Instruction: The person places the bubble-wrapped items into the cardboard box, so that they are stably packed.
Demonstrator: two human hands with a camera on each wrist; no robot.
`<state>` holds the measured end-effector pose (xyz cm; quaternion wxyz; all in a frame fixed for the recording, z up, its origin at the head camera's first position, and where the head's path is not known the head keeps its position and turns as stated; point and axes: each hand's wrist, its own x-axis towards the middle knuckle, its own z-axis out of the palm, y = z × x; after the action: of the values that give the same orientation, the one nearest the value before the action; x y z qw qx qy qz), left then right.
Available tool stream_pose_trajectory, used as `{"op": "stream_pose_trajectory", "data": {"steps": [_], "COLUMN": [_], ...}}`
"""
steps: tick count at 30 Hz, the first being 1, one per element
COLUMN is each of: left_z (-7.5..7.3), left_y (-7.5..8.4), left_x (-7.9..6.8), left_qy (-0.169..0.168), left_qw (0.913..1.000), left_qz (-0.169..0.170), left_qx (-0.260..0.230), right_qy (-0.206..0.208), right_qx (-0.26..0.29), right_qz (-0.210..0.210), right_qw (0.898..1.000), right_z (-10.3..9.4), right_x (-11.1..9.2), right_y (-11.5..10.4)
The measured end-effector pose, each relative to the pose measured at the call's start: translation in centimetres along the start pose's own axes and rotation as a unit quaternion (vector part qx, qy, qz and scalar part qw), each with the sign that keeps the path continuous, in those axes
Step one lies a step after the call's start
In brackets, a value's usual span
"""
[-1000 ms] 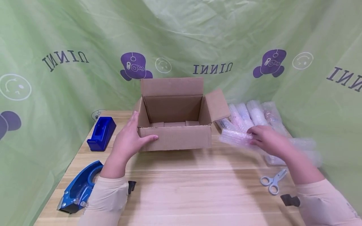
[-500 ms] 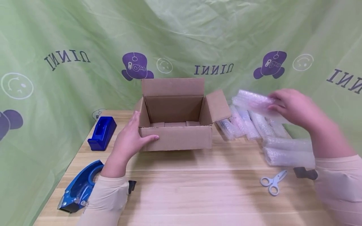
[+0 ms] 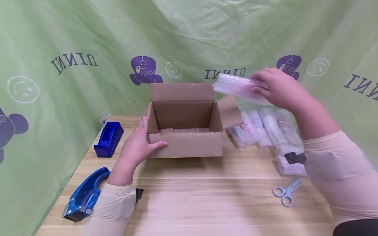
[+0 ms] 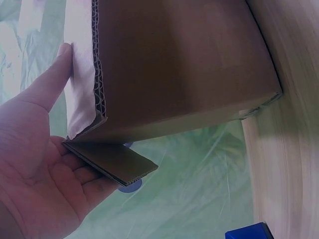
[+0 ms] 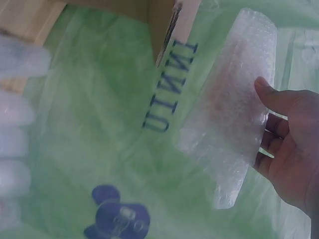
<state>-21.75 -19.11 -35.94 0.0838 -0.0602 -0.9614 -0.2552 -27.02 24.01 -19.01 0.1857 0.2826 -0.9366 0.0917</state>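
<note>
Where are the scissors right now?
In the head view, the scissors lie on the right of the table, just this side of the bubble-wrap rolls and left of the right sleeve.

cardboard box (image 3: 185, 145): brown, upright, open; back flap (image 3: 182, 91) raised, right flap (image 3: 229, 112) splayed | bubble-wrap bundle (image 3: 234, 85): clear, pinkish within, slightly tilted, aloft right of the box, apart from it

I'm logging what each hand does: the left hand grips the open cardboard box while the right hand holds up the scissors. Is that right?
Not quite: the head view shows the right hand holding up a bubble-wrapped package; the scissors lie on the table. The left hand does grip the open cardboard box.
</note>
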Motion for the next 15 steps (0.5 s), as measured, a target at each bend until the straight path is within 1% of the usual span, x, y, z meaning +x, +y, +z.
{"op": "stream_pose_trajectory", "data": {"steps": [8,11,15], "left_z": [-0.1,0.0,0.1], "left_y": [0.0,-0.1,-0.1], "left_x": [-0.1,-0.1,0.0], "left_qy": [0.000,0.002,0.002], "left_qw": [1.0000,1.0000,1.0000], "left_qz": [-0.003,-0.001,0.000], "left_qx": [-0.001,0.000,0.001], "right_qy": [-0.001,-0.001,0.010], "right_qx": [0.024,0.032,0.043], "right_qz": [-0.011,-0.015,-0.032], "right_qw": [1.000,0.999,0.999], "right_z": [1.2,2.1,4.0], "right_x": [3.4,4.6,6.2], "right_y": [-2.8,-3.8,-4.8]}}
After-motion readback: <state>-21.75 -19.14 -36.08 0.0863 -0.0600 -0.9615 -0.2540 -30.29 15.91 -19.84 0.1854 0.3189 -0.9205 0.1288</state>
